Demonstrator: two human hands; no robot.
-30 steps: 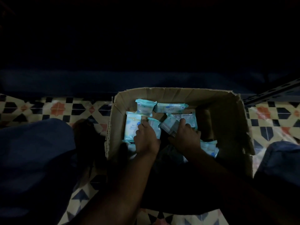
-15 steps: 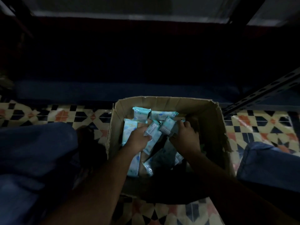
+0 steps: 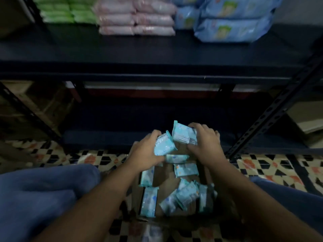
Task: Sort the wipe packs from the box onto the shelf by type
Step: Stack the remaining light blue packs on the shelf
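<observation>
Though print shows on the small teal packs, blur and dim light leave no brand or word readable. At the centre of the frame the left hand (image 3: 146,151) curls its fingers round one teal wipe pack (image 3: 164,145), and the right hand (image 3: 205,143) grips another teal pack (image 3: 183,135) just beside it, both raised above the far end of the cardboard box (image 3: 165,179). More teal packs (image 3: 186,170) lie loose in the box in the lower centre. Along the top of the frame the shelf (image 3: 157,49) carries green packs (image 3: 68,9) at upper left, pink packs (image 3: 136,18) beside them, and large blue packs (image 3: 232,30) at upper right, possibly with a yellow-green label. A patterned tile floor (image 3: 272,165) surrounds the box.
</observation>
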